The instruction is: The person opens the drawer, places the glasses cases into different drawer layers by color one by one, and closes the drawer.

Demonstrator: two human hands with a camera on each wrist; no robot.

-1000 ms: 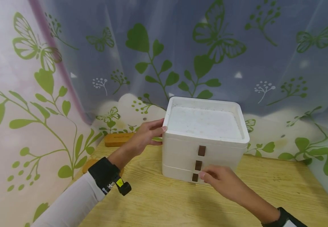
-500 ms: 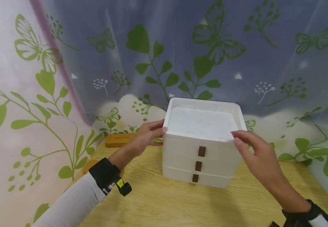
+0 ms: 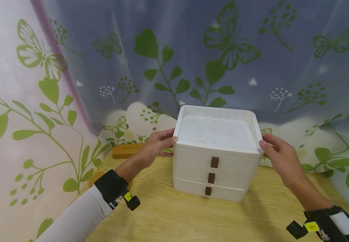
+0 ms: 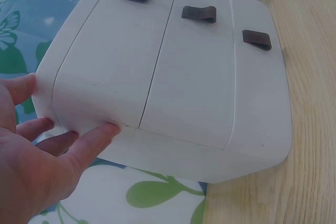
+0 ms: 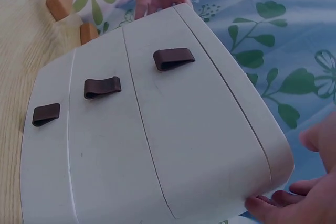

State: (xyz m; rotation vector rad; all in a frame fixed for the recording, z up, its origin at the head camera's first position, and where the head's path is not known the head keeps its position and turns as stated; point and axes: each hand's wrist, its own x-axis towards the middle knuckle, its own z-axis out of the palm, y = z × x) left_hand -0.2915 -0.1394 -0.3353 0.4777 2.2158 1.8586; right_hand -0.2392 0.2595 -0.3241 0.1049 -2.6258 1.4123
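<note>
A white three-drawer desktop organizer (image 3: pixel 192 164) stands upright on the wooden table. All its drawers are closed, and each front carries a brown loop pull (image 5: pixel 173 59). My left hand (image 3: pixel 154 148) is at the organizer's left side, thumb at the top rim and fingers extended along the side wall. In the left wrist view those fingertips (image 4: pixel 109 128) touch the side near the top drawer. My right hand (image 3: pixel 283 158) is at the opposite side, thumb by the top right corner, fingers partly hidden behind it. Neither hand grips a pull.
A shallow recessed tray top (image 3: pixel 216 131) with small specks crowns the organizer. An orange-brown block (image 3: pixel 126 151) lies at the back left, and another orange-brown item (image 3: pixel 95 178) is partly behind the left forearm. Leaf-and-butterfly patterned curtain (image 3: pixel 150 74) hangs behind.
My right hand has moved from the bottom drawer's pull, up and to the right, to the organizer's upper right side. The left hand has stayed at the left side.
</note>
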